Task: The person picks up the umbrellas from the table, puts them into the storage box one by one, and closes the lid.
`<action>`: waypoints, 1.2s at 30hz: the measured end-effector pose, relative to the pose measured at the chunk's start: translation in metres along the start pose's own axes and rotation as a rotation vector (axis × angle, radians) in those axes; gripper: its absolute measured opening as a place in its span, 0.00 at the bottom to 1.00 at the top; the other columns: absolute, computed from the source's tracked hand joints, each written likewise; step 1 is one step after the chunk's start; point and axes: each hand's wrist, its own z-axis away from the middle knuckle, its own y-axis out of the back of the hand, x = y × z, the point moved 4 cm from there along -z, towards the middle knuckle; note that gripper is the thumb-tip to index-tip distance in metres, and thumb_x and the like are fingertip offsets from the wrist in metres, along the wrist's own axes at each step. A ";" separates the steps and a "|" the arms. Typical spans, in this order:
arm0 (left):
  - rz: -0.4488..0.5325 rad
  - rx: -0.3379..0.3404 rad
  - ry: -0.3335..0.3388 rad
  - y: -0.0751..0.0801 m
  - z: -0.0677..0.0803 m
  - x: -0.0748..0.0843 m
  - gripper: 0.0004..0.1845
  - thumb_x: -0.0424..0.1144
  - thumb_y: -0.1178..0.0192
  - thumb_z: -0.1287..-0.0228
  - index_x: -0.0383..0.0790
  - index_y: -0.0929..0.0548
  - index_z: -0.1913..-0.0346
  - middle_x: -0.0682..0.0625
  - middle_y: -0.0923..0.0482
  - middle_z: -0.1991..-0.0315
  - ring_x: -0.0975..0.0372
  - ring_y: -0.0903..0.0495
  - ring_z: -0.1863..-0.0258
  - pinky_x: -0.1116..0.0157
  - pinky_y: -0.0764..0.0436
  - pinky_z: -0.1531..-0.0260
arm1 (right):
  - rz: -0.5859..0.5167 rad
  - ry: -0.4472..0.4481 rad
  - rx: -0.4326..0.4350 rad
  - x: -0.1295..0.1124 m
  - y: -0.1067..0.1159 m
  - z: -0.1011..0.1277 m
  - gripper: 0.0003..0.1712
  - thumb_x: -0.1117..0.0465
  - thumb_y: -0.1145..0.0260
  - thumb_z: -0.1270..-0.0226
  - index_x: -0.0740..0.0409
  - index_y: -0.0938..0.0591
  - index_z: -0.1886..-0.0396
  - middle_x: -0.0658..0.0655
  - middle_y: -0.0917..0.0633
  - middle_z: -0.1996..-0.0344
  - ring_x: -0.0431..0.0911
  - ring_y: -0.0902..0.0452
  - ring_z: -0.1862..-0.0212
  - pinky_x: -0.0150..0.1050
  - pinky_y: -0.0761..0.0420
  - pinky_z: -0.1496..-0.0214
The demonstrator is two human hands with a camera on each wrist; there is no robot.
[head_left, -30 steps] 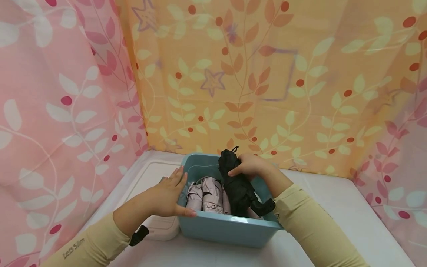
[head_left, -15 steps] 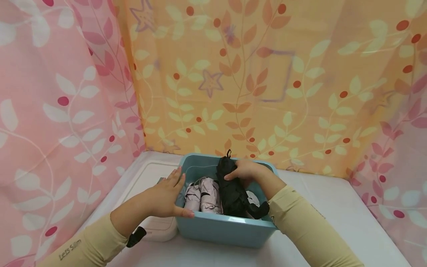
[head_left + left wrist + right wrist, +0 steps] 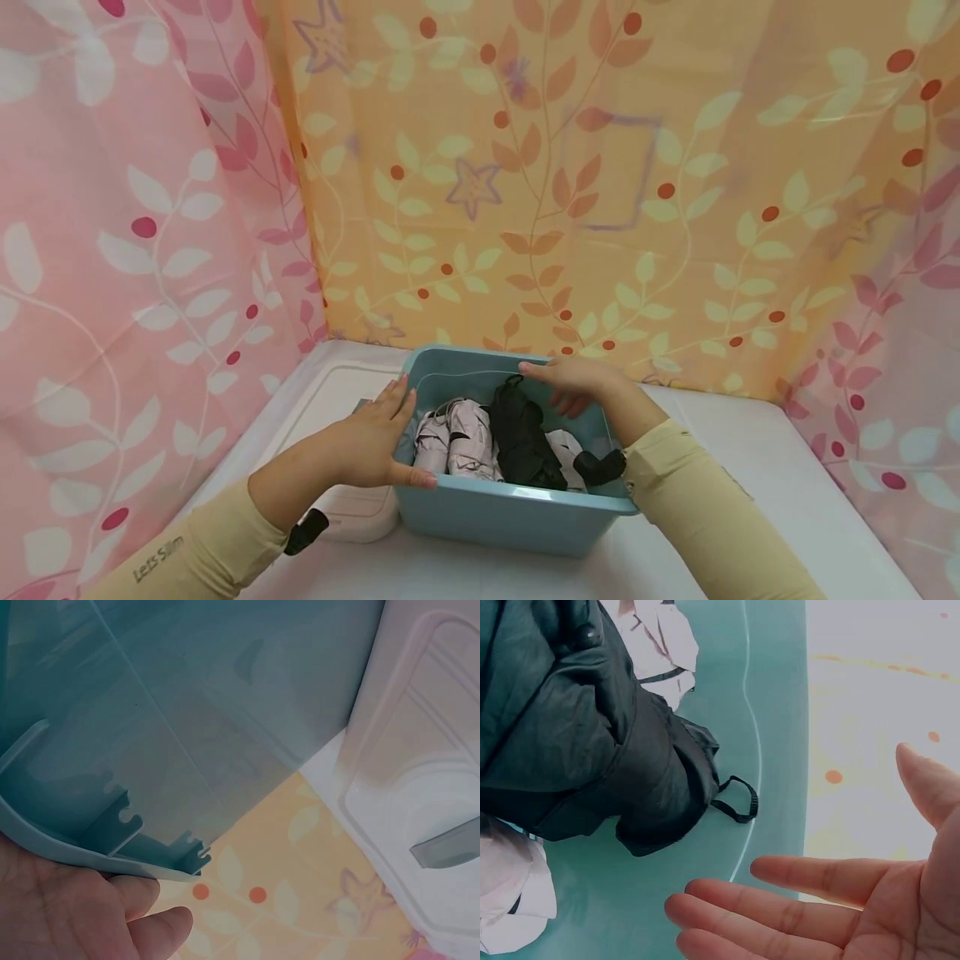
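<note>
A blue plastic bin point(image 3: 495, 521) holds a black folded umbrella point(image 3: 525, 446) lying among several pale pink folded umbrellas point(image 3: 472, 437). My right hand point(image 3: 581, 387) hovers over the bin's back right part, holding nothing. In the right wrist view its fingers point(image 3: 787, 911) extend apart from the black umbrella's wrist loop point(image 3: 739, 802). My left hand point(image 3: 360, 442) rests against the bin's left rim, fingers spread and thumb on the front corner. The left wrist view shows that hand point(image 3: 82, 907) touching the rim, beside the bin's outer wall point(image 3: 187, 712).
A white lid point(image 3: 360, 508) with a grey latch point(image 3: 450, 844) lies left of the bin on a white-covered table point(image 3: 720, 467). Patterned curtains stand close behind point(image 3: 420, 208) and on both sides. Small black devices point(image 3: 307, 531) sit at my wrists.
My right hand has lowered the black umbrella into the bin, let go of it and moved right and away. The left hand has stayed on the rim.
</note>
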 end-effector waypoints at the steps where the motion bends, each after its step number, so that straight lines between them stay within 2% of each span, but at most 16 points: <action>1: 0.001 -0.002 0.001 0.000 0.000 0.000 0.67 0.81 0.55 0.64 0.33 0.56 0.29 0.39 0.70 0.28 0.49 0.67 0.30 0.43 0.52 0.37 | -0.005 0.004 0.005 0.000 0.001 0.001 0.48 0.30 0.51 0.40 0.63 0.38 0.34 0.69 0.21 0.54 0.53 0.19 0.61 0.47 0.20 0.61; 4: 0.007 -0.006 0.006 0.000 0.000 0.000 0.67 0.81 0.55 0.64 0.34 0.56 0.29 0.40 0.71 0.28 0.50 0.67 0.30 0.44 0.53 0.37 | -0.014 0.017 0.024 0.000 0.004 0.005 0.51 0.29 0.49 0.43 0.65 0.38 0.35 0.67 0.20 0.55 0.53 0.19 0.59 0.47 0.20 0.60; 7: 0.010 -0.001 0.006 0.000 0.001 0.000 0.67 0.82 0.54 0.65 0.34 0.56 0.29 0.40 0.70 0.28 0.50 0.68 0.30 0.44 0.52 0.37 | -0.014 0.036 0.029 -0.003 0.006 0.008 0.49 0.30 0.49 0.41 0.65 0.39 0.34 0.66 0.19 0.56 0.54 0.20 0.58 0.46 0.20 0.59; 14: 0.007 0.005 -0.004 -0.001 0.000 0.000 0.67 0.81 0.54 0.65 0.33 0.55 0.29 0.39 0.69 0.28 0.49 0.67 0.30 0.43 0.51 0.37 | -0.013 0.134 0.062 -0.004 0.015 0.020 0.39 0.38 0.50 0.34 0.65 0.35 0.37 0.66 0.19 0.55 0.57 0.22 0.53 0.49 0.22 0.55; 22: -0.014 0.003 0.002 -0.002 -0.001 -0.001 0.67 0.82 0.55 0.65 0.34 0.55 0.29 0.39 0.70 0.28 0.50 0.67 0.30 0.44 0.51 0.37 | 0.004 0.231 0.122 0.012 0.041 0.053 0.39 0.36 0.49 0.36 0.62 0.32 0.37 0.67 0.24 0.47 0.59 0.28 0.45 0.51 0.27 0.47; 25: -0.018 0.004 0.008 -0.002 -0.001 -0.001 0.68 0.82 0.55 0.65 0.34 0.55 0.29 0.40 0.70 0.28 0.50 0.68 0.30 0.44 0.51 0.37 | 0.013 0.264 0.164 0.022 0.050 0.067 0.37 0.38 0.49 0.35 0.62 0.31 0.39 0.67 0.26 0.45 0.60 0.29 0.44 0.53 0.29 0.45; 30: -0.005 0.003 0.001 -0.002 -0.001 0.000 0.67 0.81 0.53 0.64 0.33 0.56 0.29 0.39 0.70 0.28 0.49 0.68 0.30 0.43 0.52 0.37 | 0.153 0.296 0.313 0.044 0.054 0.088 0.38 0.38 0.47 0.36 0.61 0.32 0.38 0.67 0.27 0.43 0.62 0.32 0.42 0.57 0.29 0.47; 33: -0.006 0.002 0.000 -0.002 0.000 0.000 0.67 0.81 0.54 0.64 0.33 0.56 0.29 0.39 0.70 0.28 0.49 0.67 0.30 0.43 0.51 0.37 | 0.251 0.301 0.394 0.055 0.047 0.099 0.43 0.37 0.46 0.38 0.63 0.37 0.34 0.68 0.31 0.39 0.65 0.38 0.38 0.63 0.35 0.45; 36: -0.012 0.008 -0.004 0.000 0.000 0.001 0.67 0.81 0.54 0.63 0.33 0.55 0.29 0.38 0.69 0.28 0.49 0.67 0.30 0.43 0.51 0.37 | 0.276 0.317 0.425 0.066 0.035 0.107 0.49 0.37 0.44 0.39 0.65 0.46 0.30 0.69 0.43 0.33 0.67 0.50 0.34 0.66 0.44 0.41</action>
